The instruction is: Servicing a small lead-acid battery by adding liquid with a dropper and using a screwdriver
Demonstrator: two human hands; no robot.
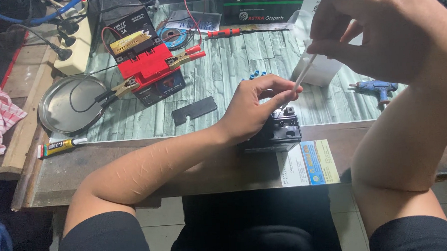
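Observation:
A small black battery [279,133] sits near the table's front edge. My left hand [255,106] rests on its top, thumb and fingers pinching the lower tip of a thin white tube [304,73]. My right hand [375,28], raised above and to the right, pinches the upper end of that same tube, which slants down toward the battery's top. The tube's lowest end is hidden by my left fingers.
A red-topped battery [148,68] with clamp leads stands at the back left, beside a round metal plate [69,104]. A black flat piece [194,110], glue tube [58,146], blue glue gun [377,88], white box [321,71], red screwdriver [224,33], power strip [77,44] and leaflet [308,163] lie around.

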